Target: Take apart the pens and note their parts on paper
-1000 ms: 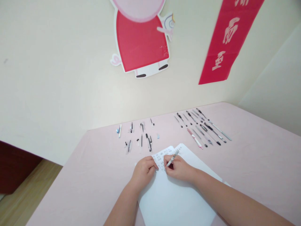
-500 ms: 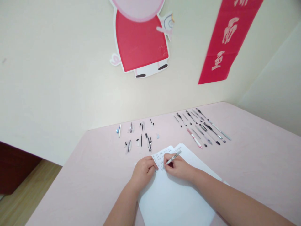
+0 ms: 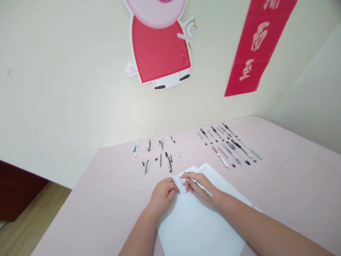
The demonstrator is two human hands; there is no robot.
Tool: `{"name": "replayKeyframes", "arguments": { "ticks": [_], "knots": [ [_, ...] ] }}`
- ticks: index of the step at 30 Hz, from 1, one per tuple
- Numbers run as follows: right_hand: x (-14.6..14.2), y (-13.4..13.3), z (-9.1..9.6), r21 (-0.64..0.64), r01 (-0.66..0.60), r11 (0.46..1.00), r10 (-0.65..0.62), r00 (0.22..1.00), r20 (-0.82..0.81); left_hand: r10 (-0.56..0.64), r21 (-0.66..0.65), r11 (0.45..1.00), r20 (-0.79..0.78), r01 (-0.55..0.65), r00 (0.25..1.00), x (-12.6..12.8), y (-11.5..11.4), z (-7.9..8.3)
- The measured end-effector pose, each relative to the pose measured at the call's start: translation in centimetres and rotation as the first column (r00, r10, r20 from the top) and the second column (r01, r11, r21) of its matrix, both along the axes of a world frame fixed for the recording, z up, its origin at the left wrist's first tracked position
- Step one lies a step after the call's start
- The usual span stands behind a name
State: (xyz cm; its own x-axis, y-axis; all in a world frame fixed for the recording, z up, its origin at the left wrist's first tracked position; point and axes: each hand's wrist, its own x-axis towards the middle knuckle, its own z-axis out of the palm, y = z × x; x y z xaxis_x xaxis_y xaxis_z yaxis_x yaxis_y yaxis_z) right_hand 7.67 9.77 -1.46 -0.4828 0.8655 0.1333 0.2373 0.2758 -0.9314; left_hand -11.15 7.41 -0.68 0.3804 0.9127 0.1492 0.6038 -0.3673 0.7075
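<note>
White sheets of paper (image 3: 199, 227) lie on the pink tabletop, with rows of small handwriting near the top edge. My left hand (image 3: 163, 195) rests on the upper left edge of the paper, its fingers curled in; a small bit of something shows under them, too hidden to name. My right hand (image 3: 199, 186) is over the written lines and holds a slim white pen (image 3: 198, 184) with a pale teal end. The pen lies slanted across the fingers, one end towards the paper's top and the teal end back over the hand.
Several pens (image 3: 221, 156), whole or in parts, lie in rows at the table's back right. Pen parts and caps (image 3: 169, 161) are laid out at the back left, near a small pale blue piece (image 3: 179, 155). Behind stands the wall with a red banner (image 3: 255, 49).
The pen has swung over in my right hand, from a writing hold to lying across the fingers with its teal end back. My right fingers have loosened and stretched. My left hand stays put.
</note>
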Motion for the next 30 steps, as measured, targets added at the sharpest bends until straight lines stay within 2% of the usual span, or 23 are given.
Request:
{"name": "replayKeyframes", "arguments": {
  "ticks": [8,18,22,26,30],
  "knots": [
    [-0.1,0.5,-1.2,-0.013,-0.007,1.000,0.007,0.999,-0.039,0.013,-0.034,0.999,0.000,-0.013,1.000,0.0,0.0,0.0],
    [0.2,1.0,0.6,0.049,-0.015,0.999,0.013,0.999,0.034,0.018,-0.032,0.999,0.023,-0.017,1.000,0.0,0.0,0.0],
    [0.3,3.2,0.8,0.061,0.043,0.997,-0.045,0.998,0.035,0.016,-0.042,0.999,0.027,-0.015,0.999,-0.1,0.1,-0.2],
    [0.1,6.6,0.0,0.162,0.128,0.978,-0.139,0.989,0.059,0.022,-0.047,0.999,0.049,-0.020,0.999,-0.2,0.1,-0.4],
    [-0.9,9.2,-0.8,0.168,0.228,0.959,-0.246,0.964,0.100,0.031,-0.046,0.999,0.044,-0.029,0.999,-0.2,0.0,-0.4]
  ]
}}
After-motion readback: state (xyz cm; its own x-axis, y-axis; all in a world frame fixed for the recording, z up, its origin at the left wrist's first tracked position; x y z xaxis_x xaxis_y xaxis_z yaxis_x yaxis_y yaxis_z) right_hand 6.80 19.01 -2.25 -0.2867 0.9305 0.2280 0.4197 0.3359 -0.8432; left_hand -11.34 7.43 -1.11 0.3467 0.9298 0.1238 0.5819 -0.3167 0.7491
